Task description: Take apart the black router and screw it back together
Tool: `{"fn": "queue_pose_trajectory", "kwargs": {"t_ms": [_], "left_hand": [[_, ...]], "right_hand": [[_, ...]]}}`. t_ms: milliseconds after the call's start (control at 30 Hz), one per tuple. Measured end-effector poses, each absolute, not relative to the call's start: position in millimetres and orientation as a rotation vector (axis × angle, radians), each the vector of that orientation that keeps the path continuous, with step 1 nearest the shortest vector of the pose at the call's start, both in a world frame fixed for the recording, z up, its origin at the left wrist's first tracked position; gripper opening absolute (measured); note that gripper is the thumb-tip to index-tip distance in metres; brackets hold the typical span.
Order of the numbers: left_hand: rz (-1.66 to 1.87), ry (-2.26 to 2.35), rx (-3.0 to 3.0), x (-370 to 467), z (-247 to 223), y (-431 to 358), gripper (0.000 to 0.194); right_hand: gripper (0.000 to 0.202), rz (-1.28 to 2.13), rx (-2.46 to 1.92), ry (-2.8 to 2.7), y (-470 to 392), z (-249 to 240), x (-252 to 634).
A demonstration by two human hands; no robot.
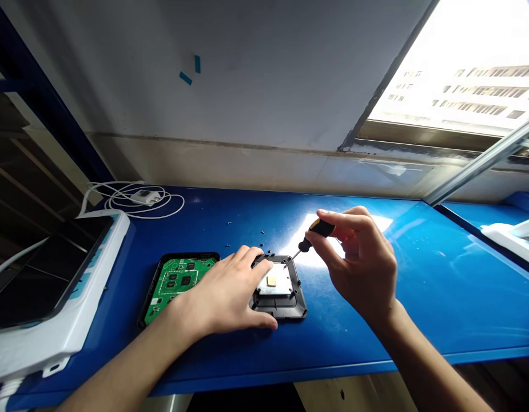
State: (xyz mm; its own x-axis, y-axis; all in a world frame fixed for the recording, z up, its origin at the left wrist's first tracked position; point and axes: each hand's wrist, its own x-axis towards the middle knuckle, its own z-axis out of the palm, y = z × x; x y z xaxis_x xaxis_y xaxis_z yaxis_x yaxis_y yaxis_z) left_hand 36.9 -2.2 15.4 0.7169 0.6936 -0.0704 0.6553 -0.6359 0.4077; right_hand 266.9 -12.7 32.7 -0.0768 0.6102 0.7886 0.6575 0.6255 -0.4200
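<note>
My right hand (362, 257) grips a screwdriver (321, 229) with a black and yellow handle. Its thin shaft slants down to the upper right corner of a silvery metal plate (275, 285). That plate, with a small tan pad (271, 281) on it, sits in a black plastic cover (290, 309). Over the left side of the cover, my left hand (230, 289) lies with fingers spread, its fingertips touching the plate and the cover. Partly hidden behind my left wrist is a green circuit board (174, 280) in a black casing (149, 303).
Several small screws (262, 232) lie on the blue table (354, 337) behind the cover. At the left, a phone (54, 263) rests on a white power strip (86, 309). A white cable (170, 214) with a charger (146, 198) is coiled at the back left.
</note>
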Motion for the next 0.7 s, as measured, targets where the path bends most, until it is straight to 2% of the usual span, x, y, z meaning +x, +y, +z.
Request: {"fn": "queue_pose_trajectory", "kwargs": {"t_ms": [233,600,700], "left_hand": [[0.118,1.052,2.511,38.1,14.9,-2.1,0.079],[0.175,1.029,2.501,36.7,11.9,-1.4,0.078],[0.177,1.035,2.497,36.9,12.9,-1.0,0.078]], "right_hand": [[0.042,0.057,-1.088,-1.757,-22.7,34.3,267.6],[0.030,-0.250,-1.207,-1.703,-20.7,39.2,257.2],[0.038,-0.081,-1.240,-1.720,-17.2,36.4,269.8]]}}
